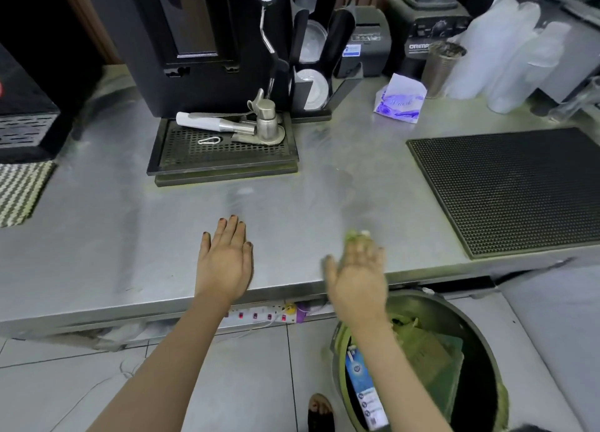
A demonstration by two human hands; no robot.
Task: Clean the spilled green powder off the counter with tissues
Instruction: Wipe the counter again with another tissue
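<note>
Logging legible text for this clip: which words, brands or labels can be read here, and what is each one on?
"ORIMA": white letters on the black blender base, the rest hidden behind the steel cup.
Purple cursive word on the tissue pack: too blurred to read.
Blue sticker on the label printer: too small to read.
Print on the blue carton in the bin: illegible.

A café drinks counter: steel counter (130, 236), black coffee machine (207, 42) far left, blender (428, 19) and stacked plastic cups (506, 51) far right, bar mat (513, 188).
</note>
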